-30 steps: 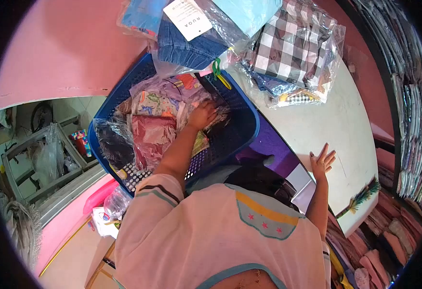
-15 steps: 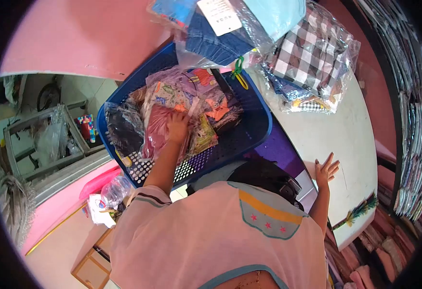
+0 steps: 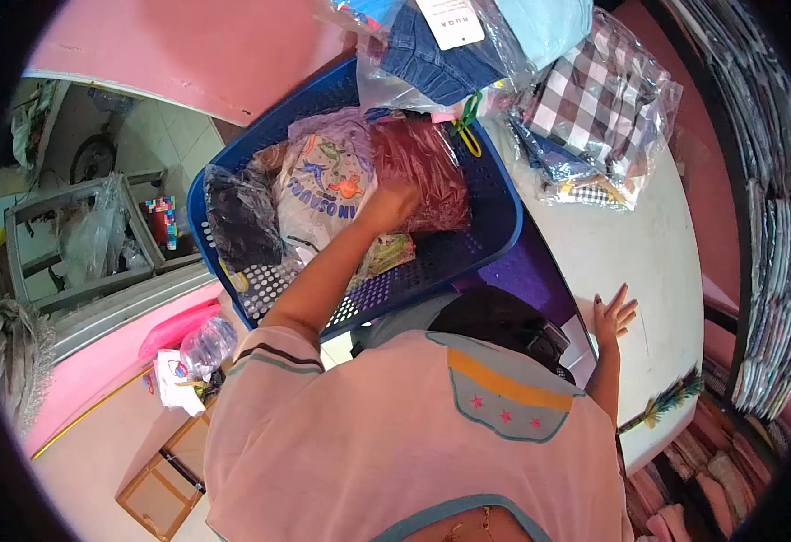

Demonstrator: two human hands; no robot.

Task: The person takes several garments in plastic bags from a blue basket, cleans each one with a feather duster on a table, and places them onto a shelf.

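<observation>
Left hand (image 3: 388,203) clamped on dark-red bagged garment (image 3: 427,172) at 12 o'clock in blue basket (image 3: 490,226) — light, soft, slippery film, best pinched at bag edge; right hand (image 3: 614,316) flat, fingers spread, on white table (image 3: 648,235) at 3 o'clock — one basket, roughly four bagged garments inside.

"RUGA" on white tag (image 3: 451,20)

left fingers (image 3: 394,200) hidden, denim pack (image 3: 441,63) cropped
</observation>
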